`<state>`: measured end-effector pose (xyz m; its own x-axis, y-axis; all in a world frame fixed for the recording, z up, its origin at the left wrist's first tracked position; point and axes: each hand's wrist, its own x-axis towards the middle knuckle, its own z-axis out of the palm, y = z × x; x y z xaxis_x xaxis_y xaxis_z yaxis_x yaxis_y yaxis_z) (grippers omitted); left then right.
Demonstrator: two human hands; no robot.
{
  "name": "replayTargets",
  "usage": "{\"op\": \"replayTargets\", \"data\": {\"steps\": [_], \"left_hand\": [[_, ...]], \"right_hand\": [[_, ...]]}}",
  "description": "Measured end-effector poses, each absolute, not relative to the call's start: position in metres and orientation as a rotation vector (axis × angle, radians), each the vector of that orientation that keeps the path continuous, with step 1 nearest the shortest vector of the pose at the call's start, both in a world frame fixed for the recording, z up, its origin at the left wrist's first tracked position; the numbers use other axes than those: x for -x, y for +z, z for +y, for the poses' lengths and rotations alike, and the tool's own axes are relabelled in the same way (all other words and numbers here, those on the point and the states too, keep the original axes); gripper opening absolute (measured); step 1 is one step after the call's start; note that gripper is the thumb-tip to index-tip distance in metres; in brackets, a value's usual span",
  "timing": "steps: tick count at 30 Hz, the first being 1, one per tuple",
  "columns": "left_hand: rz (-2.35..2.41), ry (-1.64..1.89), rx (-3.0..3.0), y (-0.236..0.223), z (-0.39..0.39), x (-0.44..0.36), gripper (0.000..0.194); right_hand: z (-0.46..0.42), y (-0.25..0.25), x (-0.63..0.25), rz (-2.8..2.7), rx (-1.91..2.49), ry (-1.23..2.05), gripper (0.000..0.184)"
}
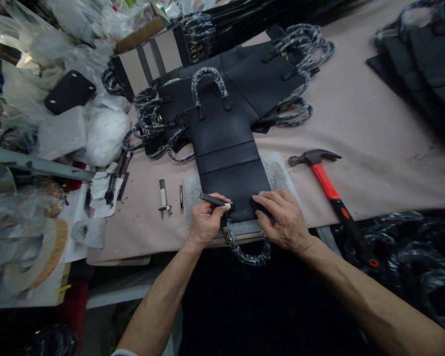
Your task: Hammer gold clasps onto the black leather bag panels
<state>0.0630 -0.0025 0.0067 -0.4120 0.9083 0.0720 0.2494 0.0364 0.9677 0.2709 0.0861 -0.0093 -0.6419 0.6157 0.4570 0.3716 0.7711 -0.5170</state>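
Note:
A black bag panel (229,163) lies lengthwise in front of me, its near end over a pale slab (281,173). Wrapped in clear plastic, one handle (209,74) loops at its far end and another handle (251,258) hangs toward me. My left hand (204,222) is closed round a short dark metal punch (211,199), held slantwise over the panel's near left corner. At the near right corner, my right hand (285,220) pinches a black handle tab (260,203); its fingertips are partly hidden. A claw hammer (328,183) with a red and black grip rests to the right.
Left of the slab lie a small metal tool (164,198) and a thin metal rod (181,198). More black bag panels (259,79) with wrapped handles pile up behind; another stack (426,64) is at far right. Plastic bags (107,131) and a tape roll (40,257) crowd the left.

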Motion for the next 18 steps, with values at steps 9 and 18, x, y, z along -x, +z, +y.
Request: {"op": "replayTargets", "data": {"steps": [9, 18], "left_hand": [[1.681, 1.466, -1.093, 0.0033, -0.0041, -0.0637, 0.01], [1.647, 1.503, -1.081, -0.0001, -0.0057, -0.0647, 0.011]], "right_hand": [[0.0852, -0.0088, -0.2701, -2.299, 0.72, 0.5, 0.038], [0.0863, -0.0078, -0.2721, -2.329, 0.673, 0.54, 0.032]]}}
